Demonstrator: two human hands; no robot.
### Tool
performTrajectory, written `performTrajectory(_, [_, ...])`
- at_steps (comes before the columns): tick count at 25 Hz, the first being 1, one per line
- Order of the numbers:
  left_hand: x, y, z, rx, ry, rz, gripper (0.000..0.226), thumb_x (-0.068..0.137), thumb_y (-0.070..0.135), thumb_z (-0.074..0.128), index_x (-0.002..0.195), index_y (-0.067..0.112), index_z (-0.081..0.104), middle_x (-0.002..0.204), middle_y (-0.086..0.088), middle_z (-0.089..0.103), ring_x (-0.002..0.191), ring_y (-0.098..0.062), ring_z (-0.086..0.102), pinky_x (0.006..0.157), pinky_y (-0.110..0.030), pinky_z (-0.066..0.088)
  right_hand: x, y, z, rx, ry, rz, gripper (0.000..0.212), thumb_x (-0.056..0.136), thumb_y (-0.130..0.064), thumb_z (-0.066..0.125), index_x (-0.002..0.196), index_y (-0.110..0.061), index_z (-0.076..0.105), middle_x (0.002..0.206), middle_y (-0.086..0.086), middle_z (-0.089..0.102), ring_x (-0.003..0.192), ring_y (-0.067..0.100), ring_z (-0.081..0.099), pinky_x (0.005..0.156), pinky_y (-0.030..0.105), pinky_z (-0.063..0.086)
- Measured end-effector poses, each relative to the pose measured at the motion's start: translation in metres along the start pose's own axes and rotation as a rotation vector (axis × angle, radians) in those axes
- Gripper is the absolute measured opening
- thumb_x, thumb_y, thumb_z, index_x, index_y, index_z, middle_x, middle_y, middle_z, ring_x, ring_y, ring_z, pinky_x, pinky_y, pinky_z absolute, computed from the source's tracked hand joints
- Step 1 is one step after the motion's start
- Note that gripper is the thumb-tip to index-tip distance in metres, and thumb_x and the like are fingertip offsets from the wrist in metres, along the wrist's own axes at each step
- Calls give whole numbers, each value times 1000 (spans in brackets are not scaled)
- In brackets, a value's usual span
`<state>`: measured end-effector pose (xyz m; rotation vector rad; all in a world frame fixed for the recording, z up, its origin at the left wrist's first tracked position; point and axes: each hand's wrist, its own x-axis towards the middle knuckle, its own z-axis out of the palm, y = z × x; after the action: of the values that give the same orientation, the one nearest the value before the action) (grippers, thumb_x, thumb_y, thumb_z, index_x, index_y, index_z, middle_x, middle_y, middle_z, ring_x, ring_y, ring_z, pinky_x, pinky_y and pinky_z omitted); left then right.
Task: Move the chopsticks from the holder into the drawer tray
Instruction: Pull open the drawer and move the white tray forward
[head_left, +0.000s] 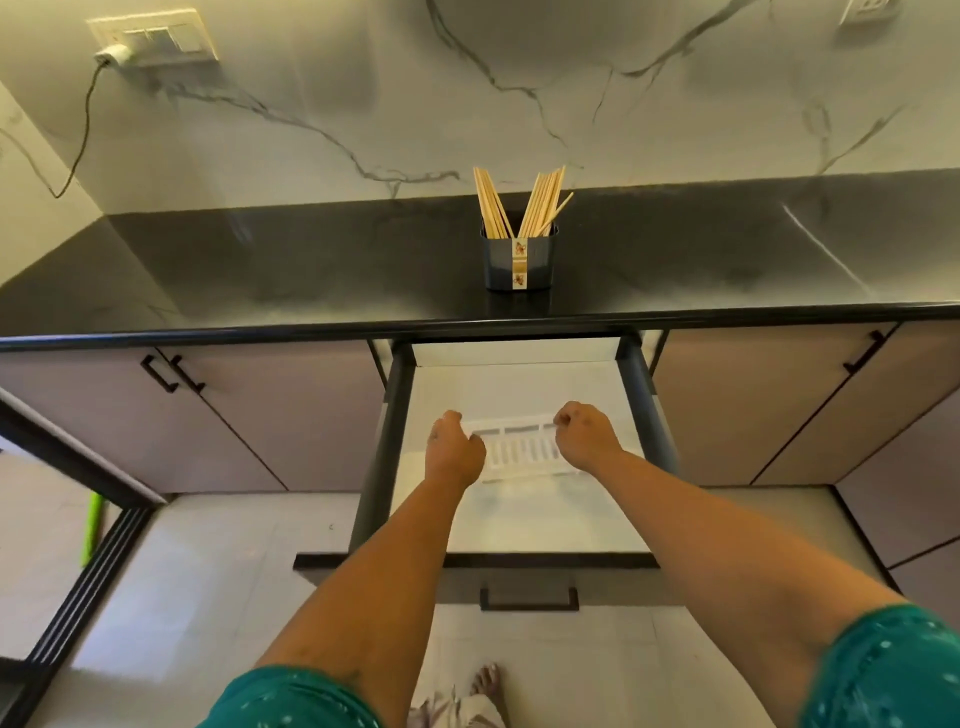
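Several wooden chopsticks (519, 205) stand fanned out in a dark blue holder (519, 260) on the black countertop. Below it the drawer (509, 519) is pulled open. A white slatted tray (522, 449) lies on the drawer's white floor. My left hand (453, 449) grips the tray's left end and my right hand (587, 434) grips its right end. Both hands are curled around the tray's edges, hiding its ends.
The black countertop (311, 270) runs the full width under a marble wall. Closed cabinet doors with black handles (171, 371) flank the drawer. The drawer's front handle (529, 600) faces me. A wall socket with a plugged cable (111, 54) sits top left. My bare foot (485, 686) is on the tiled floor.
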<state>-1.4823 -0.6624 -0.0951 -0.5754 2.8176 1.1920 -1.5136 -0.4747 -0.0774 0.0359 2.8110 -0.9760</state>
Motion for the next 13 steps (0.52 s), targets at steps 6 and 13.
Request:
performTrajectory(6, [80, -42, 33, 145, -365, -243, 48, 93, 14, 55, 136, 4, 37, 133, -15, 47, 117, -31, 52, 97, -34, 44, 68, 42, 33, -20, -118, 283, 53, 95, -7, 47, 143, 2, 28, 149, 20, 32, 135, 35, 37, 112, 37, 33])
performTrajectory(13, [110, -61, 55, 231, -505, -153, 67, 87, 8, 59, 144, 10, 24, 133, -16, 48, 118, -31, 51, 98, -37, 46, 84, 73, 60, 9, -117, 528, 48, 93, -6, 51, 138, 1, 34, 136, 23, 45, 119, 39, 52, 94, 38, 45])
